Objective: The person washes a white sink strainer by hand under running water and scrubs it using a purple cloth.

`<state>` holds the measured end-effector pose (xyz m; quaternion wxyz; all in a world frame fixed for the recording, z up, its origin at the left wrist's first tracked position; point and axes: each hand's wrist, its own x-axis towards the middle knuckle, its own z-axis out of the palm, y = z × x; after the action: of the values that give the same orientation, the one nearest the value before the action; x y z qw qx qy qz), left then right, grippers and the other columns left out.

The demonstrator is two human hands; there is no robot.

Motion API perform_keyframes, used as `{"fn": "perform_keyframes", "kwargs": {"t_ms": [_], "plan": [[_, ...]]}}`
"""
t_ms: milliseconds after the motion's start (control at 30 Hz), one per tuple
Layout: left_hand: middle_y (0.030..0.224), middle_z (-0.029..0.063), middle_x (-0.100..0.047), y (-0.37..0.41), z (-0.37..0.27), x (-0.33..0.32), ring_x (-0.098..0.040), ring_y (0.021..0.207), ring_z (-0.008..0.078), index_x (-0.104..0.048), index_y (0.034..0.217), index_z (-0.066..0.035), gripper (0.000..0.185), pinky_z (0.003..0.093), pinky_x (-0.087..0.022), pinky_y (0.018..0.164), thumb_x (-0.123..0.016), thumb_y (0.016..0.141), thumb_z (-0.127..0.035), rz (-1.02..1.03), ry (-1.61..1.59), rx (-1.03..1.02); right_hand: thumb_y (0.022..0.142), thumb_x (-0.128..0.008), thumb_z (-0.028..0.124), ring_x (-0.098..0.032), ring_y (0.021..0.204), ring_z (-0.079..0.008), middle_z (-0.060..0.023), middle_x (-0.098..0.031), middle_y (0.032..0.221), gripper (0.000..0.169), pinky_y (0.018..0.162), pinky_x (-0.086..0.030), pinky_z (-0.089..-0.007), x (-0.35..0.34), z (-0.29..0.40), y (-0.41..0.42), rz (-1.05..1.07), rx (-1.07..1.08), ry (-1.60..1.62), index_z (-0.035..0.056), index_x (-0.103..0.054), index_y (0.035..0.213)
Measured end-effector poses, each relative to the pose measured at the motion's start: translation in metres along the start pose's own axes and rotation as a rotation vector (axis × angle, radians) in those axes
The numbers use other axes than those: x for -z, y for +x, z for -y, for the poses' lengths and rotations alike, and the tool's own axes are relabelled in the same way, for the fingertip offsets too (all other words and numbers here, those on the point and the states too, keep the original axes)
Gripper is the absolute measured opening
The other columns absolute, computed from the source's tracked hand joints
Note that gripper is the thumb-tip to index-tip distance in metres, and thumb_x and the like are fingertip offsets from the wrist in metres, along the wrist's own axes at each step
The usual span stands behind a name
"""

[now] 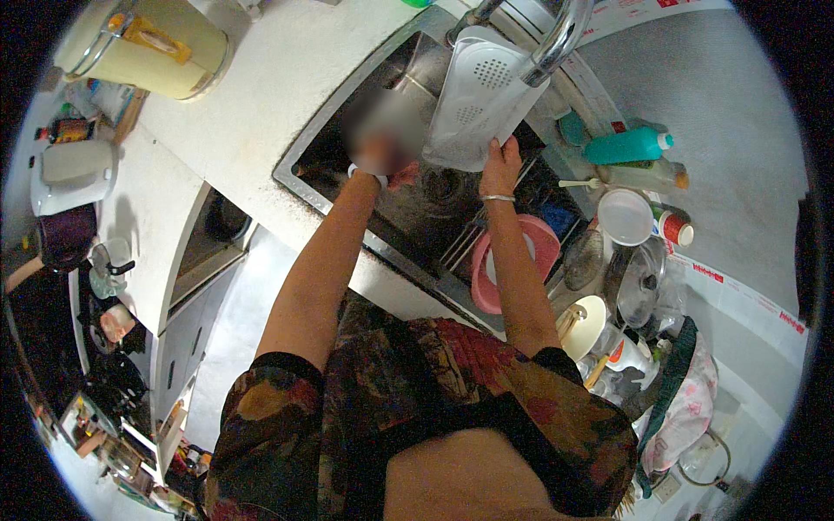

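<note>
A white plastic tray [485, 107] with two patches of drain holes slants over the right side of the dark sink basin [407, 211], below the chrome faucet [554, 49]. My right hand [502, 166] grips its near right corner, the thumb lying on top. Over the left part of the basin is my left hand [383, 156]; blur covers it and whatever is around it, so its fingers and anything in them cannot be made out. Something reddish [405, 176] shows just beside that wrist. Beneath my right forearm, a pink plastic basin [485, 270] rests on the sink's right side.
Along the right wall stand a teal bottle [625, 144], a white bowl [624, 217], a glass pot lid [642, 283] and several utensils. A metal rack [466, 241] spans the sink. A large yellowish bucket [156, 52] stands on the white counter [260, 98] at left.
</note>
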<state>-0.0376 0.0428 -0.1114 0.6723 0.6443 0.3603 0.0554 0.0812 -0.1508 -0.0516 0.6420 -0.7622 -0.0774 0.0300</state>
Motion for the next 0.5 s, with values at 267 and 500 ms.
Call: {"fn": "perform_keyframes", "kwargs": {"t_ms": [267,500], "plan": [[0.092,0.0125,-0.066,0.015,0.033,0.016,-0.063,0.081,0.0300,-0.065,0.095,-0.006,0.033,0.0396,-0.049,0.074,-0.049,0.088,-0.035,-0.077,0.143,0.039,0.089,-0.049,0.006,-0.055,0.095,-0.0192,-0.0103,-0.059,0.107,0.027,0.086,-0.041,-0.0313,0.002,0.009,0.000,0.210,-0.090,-0.203,-0.0020,-0.050,0.114],[0.095,0.0128,-0.065,-0.009,0.009,0.006,-0.063,0.085,0.0311,-0.062,0.103,-0.007,0.033,0.0401,-0.050,0.073,-0.050,0.087,-0.034,0.096,0.384,-0.126,0.085,-0.052,0.017,-0.058,0.096,-0.0328,-0.0186,-0.061,0.104,0.030,0.084,-0.044,-0.0386,0.044,-0.010,0.008,0.444,-0.096,-0.436,-0.0002,-0.056,0.110]]}}
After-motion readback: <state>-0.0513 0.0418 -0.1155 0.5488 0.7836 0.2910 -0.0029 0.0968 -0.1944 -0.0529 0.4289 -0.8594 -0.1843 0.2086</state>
